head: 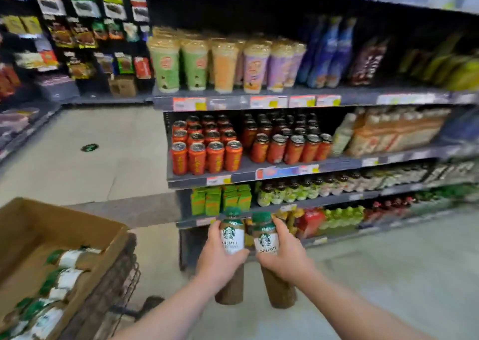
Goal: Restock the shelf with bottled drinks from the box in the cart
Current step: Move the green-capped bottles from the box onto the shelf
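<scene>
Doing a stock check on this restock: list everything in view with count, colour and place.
left-hand bottle: one, green cap, white label, brown drink, upright before the low shelves
right-hand bottle: one, same colours, just right of it
boxed bottles: several, count unclear, green-capped, lying in the box
cardboard box: one, brown, open, in the cart
cart: one, dark wire, lower left
shelf unit: one, dark grey, centre to right
orange cans: many, middle shelf
cups: several, green, orange, purple, shelf above the cans
green cartons: several, shelf below the cans
left hand: one, grips the left-hand bottle
right hand: one, grips the right-hand bottle
</scene>
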